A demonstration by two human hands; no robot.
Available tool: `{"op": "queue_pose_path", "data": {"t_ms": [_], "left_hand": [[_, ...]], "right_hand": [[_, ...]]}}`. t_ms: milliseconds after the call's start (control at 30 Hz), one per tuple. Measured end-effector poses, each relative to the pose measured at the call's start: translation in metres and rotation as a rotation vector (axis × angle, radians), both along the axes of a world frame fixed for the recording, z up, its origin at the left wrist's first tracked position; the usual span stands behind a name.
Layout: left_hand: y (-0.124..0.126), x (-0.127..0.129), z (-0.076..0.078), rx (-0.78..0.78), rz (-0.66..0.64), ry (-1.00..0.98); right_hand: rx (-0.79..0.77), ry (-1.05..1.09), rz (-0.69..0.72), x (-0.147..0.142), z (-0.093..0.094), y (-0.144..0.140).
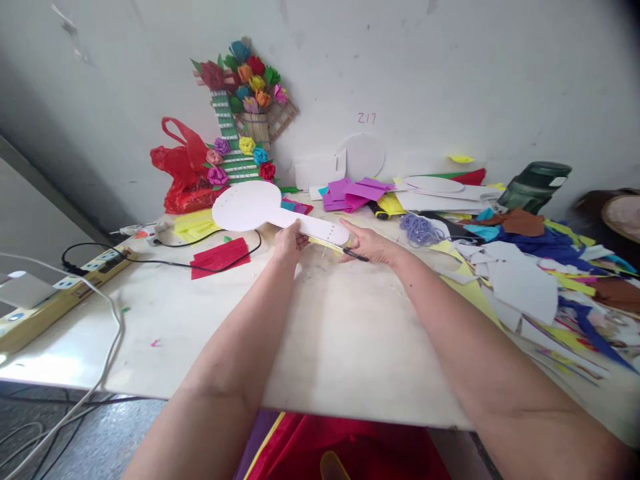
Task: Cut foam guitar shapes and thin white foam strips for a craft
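Observation:
A white paddle-shaped foam cutout (250, 205), round at one end with a long handle and small holes along its edge, is held above the white table (330, 333). My left hand (290, 241) grips the handle near its middle from below. My right hand (370, 245) is at the handle's right end and holds a thin dark pen-like tool (354, 253) pointing left toward the cutout.
A paper-flower craft (245, 113) leans on the wall beside a red plastic bag (184, 173). Red paper (219, 257), a black cable (150, 260) and a power strip (60, 293) lie left. Coloured foam scraps (525, 267), purple sheets (350, 193) and a dark green jar (533, 187) crowd the right.

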State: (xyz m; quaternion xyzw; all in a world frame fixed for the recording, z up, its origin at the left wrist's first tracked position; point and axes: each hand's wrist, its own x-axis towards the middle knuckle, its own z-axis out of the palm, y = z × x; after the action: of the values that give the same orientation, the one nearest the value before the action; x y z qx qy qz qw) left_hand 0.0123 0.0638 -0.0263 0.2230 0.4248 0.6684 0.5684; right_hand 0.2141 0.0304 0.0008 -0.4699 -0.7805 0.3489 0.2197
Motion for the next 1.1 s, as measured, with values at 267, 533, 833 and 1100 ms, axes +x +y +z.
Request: {"op": "queue_pose_path", "data": {"t_ms": [267,533,833,1100], "left_hand": [[0.002,-0.002,-0.002,0.015,0.009,0.005],[-0.001,0.001,0.0,0.0,0.017,0.027],[0.003,-0.001,-0.003,0.006,0.01,0.027],[-0.001,0.002,-0.001,0.001,0.001,0.059]], "right_hand": [[-0.081,0.041,-0.007,-0.001,0.004,-0.005],[-0.088,0.07,-0.025,-0.003,0.002,-0.004],[-0.076,0.112,-0.007,-0.008,0.007,-0.009],[-0.131,0.082,-0.007,-0.001,-0.005,0.003]]}}
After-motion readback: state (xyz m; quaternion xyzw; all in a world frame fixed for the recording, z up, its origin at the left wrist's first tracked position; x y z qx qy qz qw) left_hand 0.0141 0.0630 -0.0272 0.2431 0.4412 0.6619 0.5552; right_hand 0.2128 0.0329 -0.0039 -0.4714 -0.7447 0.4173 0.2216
